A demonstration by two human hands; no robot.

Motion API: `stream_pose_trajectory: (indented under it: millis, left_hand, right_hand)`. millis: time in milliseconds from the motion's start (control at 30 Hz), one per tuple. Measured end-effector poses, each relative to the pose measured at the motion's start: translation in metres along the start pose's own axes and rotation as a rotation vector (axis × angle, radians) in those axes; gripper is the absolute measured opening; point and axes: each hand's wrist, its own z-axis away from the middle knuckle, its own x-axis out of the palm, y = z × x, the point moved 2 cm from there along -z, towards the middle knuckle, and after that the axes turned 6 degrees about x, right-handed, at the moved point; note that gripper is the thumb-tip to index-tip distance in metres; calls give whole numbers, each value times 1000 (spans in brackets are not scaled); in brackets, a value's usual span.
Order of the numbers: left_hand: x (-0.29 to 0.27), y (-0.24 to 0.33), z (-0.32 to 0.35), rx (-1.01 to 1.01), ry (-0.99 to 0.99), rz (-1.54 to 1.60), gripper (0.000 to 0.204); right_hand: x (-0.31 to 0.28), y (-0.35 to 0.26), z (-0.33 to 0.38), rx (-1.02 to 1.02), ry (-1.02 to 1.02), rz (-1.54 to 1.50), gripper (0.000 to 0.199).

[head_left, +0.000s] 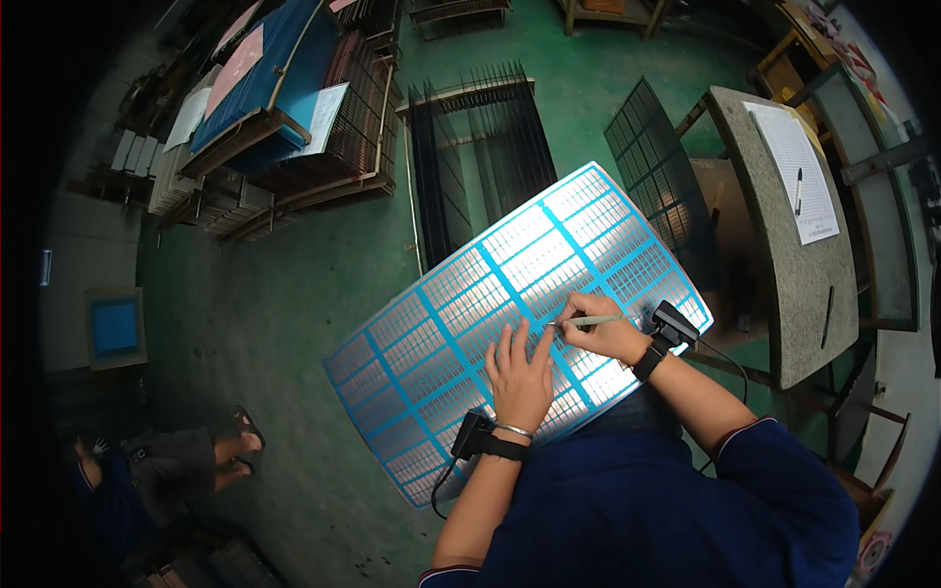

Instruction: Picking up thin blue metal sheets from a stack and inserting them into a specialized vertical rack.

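Note:
A large metal panel (448, 338) with a bright blue grid pattern lies tilted in front of me, its near edge against my body. My left hand (520, 385) rests on it with the fingers stretched out and spread. My right hand (610, 336) is closed around a slim pen-like tool (600, 319) with a pale handle. The tool's thin tip meets the panel just beside my left fingertips. I cannot make out what kind of tip it is. Each wrist wears a black strapped device with a cable.
Ahead stands a rack (480, 147) of upright thin rods; a dark gridded panel (659, 162) leans to its right. At right, a grey tabletop (760, 220) bears a paper sheet (799, 171) and pens. Loaded racks (294, 127) stand far left. Another person (176, 465) is at lower left.

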Motion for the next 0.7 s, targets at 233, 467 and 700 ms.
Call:
stream_pose_trajectory:
  millis: [233, 467, 700]
  left_hand:
    - [1, -1, 2, -4, -7, -27, 44]
    - [2, -1, 2, 4, -7, -12, 44]
    - [0, 0, 0, 4, -4, -17, 43]
  right_hand:
    - [-2, -3, 0, -7, -30, 19, 6]
    - [-3, -4, 0, -6, -8, 35, 6]
    - [-1, -2, 0, -7, -3, 6, 7]
